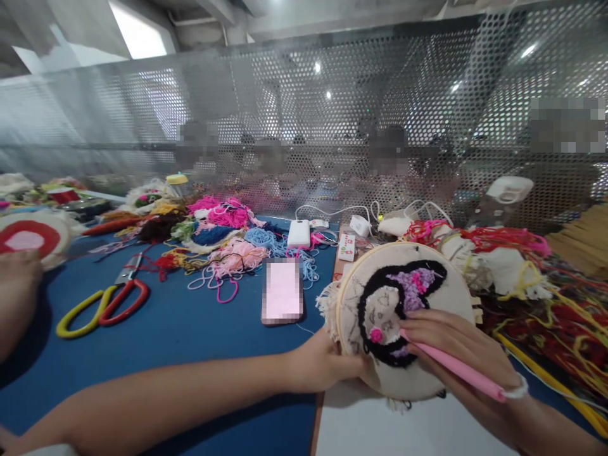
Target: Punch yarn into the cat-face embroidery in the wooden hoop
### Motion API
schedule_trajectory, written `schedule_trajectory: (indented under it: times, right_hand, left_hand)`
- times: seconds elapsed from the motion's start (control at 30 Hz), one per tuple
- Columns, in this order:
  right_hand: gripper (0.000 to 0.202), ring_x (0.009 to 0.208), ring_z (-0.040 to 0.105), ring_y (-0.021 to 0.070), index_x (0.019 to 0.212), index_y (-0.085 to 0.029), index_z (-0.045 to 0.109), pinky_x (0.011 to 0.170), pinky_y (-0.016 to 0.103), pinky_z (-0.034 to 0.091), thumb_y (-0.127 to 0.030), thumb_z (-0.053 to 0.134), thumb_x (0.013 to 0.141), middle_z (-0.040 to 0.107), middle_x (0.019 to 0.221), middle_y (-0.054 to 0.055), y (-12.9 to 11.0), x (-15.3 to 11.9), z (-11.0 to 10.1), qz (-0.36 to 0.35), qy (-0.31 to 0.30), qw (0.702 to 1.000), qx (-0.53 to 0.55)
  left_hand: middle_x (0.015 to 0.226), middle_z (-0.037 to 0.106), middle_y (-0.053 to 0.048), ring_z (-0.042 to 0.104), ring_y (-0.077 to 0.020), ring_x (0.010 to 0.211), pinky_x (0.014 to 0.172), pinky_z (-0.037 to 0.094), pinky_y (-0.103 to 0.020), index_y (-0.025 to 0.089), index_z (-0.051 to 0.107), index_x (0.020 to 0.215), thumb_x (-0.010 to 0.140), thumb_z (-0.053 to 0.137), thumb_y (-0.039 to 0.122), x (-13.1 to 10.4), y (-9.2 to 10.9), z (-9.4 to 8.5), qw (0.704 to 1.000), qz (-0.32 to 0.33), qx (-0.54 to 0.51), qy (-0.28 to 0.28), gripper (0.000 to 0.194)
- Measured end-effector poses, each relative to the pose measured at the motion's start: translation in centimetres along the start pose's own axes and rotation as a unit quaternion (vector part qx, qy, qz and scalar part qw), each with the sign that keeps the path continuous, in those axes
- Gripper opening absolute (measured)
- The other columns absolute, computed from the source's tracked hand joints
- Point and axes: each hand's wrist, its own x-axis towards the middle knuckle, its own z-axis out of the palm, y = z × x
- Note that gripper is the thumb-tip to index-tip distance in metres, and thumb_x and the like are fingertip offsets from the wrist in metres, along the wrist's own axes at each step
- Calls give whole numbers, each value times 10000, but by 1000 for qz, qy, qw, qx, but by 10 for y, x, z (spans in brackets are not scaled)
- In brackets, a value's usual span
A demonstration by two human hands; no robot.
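A round wooden hoop [349, 285] holds cream cloth, tilted up at the right of the middle. On the cloth are a black tufted outline, purple and pink yarn patches and a drawn face. My left hand [323, 361] is closed on the hoop's lower left edge, its thumb in front and the other fingers hidden. My right hand [456, 345] is closed around a pink pen-like tool [460, 367], whose tip end lies at the face's edge beside the black outline. The exact tip is hard to make out.
Scissors [114, 297] with yellow and red handles and a phone [282, 291] lie on the blue table [199, 342]. Yarn heaps [232, 221] stand behind, with more yarn [560, 335] at right. Another person's hand [19, 285] touches a red-patterned hoop [52, 240]. Behind rises a perforated metal screen [304, 114].
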Motion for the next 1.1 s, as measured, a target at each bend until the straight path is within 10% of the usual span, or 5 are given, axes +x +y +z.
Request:
schedule_trajectory:
  times: [1.1]
  right_hand:
    - [117,897,642,191,947,-233,596,782,302,523,-182,541,858,666,908,32,-12,1,-5,184,36,977,101]
  left_hand:
    - [1078,675,-113,617,-235,1004,924,474,-360,96,625,1106,748,631,175,-1,-1,3,997,-39,-55,22,367]
